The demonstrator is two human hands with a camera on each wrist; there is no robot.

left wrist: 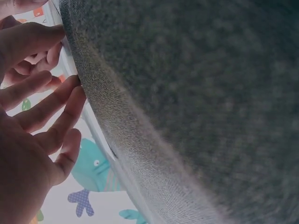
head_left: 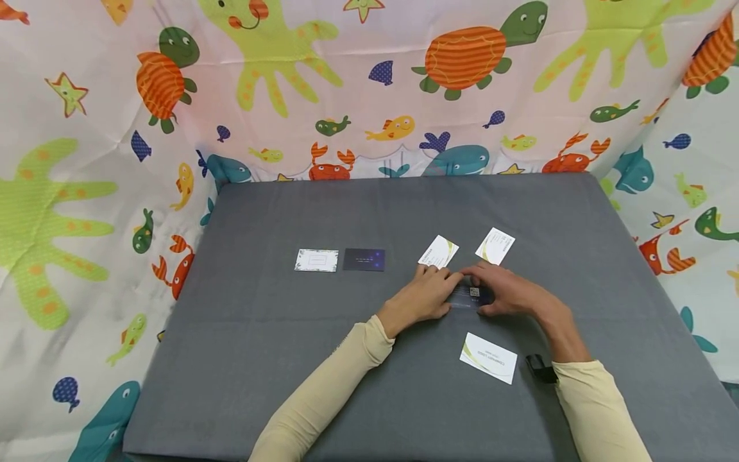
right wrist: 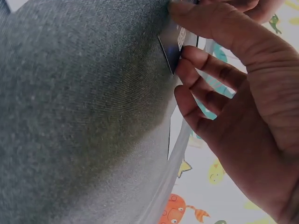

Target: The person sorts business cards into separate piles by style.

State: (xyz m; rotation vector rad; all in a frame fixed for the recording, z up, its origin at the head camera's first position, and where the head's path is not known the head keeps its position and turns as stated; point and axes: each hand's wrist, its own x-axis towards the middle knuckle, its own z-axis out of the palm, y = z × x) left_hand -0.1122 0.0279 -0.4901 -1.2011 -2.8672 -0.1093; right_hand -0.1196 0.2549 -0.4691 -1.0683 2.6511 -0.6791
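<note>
A dark business card with a small QR code (head_left: 464,297) lies between the two hands at the right of the table. My left hand (head_left: 417,296) has its thumb and index finger at the card's left end; its fingers (left wrist: 65,100) bend down to the cloth in the left wrist view, where the card is hidden. From the other side my right hand (head_left: 510,292) holds the card's right end, thumb at the near edge and fingers at the far edge. The right wrist view shows a corner of the dark card (right wrist: 171,49) between thumb and fingers.
Two white cards with green curves (head_left: 439,251) (head_left: 495,246) lie just beyond the hands, and a third white card (head_left: 489,358) lies nearer. To the left sit a white patterned-border card (head_left: 316,260) and a dark blue card (head_left: 364,260). Printed cloth surrounds the grey table (head_left: 260,359).
</note>
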